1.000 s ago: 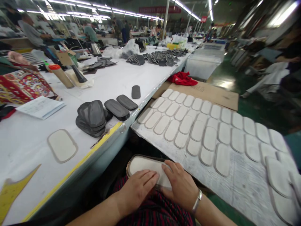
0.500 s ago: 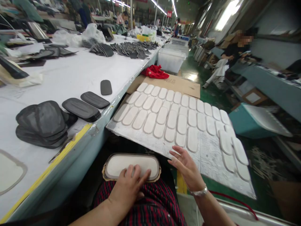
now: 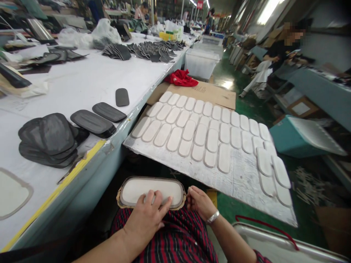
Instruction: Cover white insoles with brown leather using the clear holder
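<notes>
On my lap, over a red and dark striped garment (image 3: pixel 175 237), lies a long rounded white pad (image 3: pixel 134 191) with a grey border and a ragged tan edge around it. My left hand (image 3: pixel 149 212) rests on the pad's near side, fingers spread and lying on its white face. At the pad's right end is my right hand (image 3: pixel 201 202), thumb and fingers pinched together beside the ragged edge. Whatever is between those fingertips is too small to make out. A silvery band (image 3: pixel 213 217) circles the right wrist.
Ahead, a slanted board (image 3: pixel 238 182) bears rows of similar white pads (image 3: pixel 224 157), some overlapping. Dark rounded pieces (image 3: pixel 56 135) are stacked on the white table (image 3: pixel 90 78) at left. A red cloth (image 3: pixel 182 77) lies on cardboard (image 3: pixel 216 95). A co-worker (image 3: pixel 279 51) sits at far right.
My right hand has come down and left from above the board's edge to the pad's right end, its spread fingers now pinched. My left hand stays on the pad.
</notes>
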Available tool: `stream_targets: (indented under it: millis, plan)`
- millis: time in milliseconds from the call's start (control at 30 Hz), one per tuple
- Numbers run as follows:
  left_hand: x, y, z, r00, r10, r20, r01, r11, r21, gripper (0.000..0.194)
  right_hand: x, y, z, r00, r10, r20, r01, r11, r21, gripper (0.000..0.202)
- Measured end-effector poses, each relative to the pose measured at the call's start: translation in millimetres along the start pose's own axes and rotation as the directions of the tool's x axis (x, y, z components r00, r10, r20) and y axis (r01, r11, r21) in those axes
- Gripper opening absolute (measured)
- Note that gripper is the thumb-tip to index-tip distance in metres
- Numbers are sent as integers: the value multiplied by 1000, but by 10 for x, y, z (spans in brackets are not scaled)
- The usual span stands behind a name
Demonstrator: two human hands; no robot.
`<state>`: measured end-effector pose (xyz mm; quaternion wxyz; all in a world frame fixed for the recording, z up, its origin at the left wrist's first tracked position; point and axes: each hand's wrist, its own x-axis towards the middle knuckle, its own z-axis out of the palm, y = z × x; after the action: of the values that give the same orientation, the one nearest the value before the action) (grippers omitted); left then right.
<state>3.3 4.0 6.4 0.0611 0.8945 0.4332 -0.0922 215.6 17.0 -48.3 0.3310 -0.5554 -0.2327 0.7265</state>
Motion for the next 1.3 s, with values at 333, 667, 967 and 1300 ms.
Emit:
stream_targets:
  millis: [333, 667, 967, 1300]
  plan:
    - [94, 17, -105, 997, -40, 63, 41, 999, -21, 77, 139, 283, 1, 958, -35, 283, -41, 965, 260, 37]
    - [113, 58, -67, 992, -34, 119, 42, 997, -67, 87, 157, -182, 5, 958, 190, 214, -155, 974, -168, 32]
    - [-369, -681, -5, 867, -488, -97, 101, 364, -926, 40, -10, -380, 254, 954, 297, -47, -291, 870, -399, 26]
    - [-280, -1241, 743, 907, -332, 260, 40, -546, -837, 38, 8, -284, 76, 935, 335, 116, -323, 940, -110, 31]
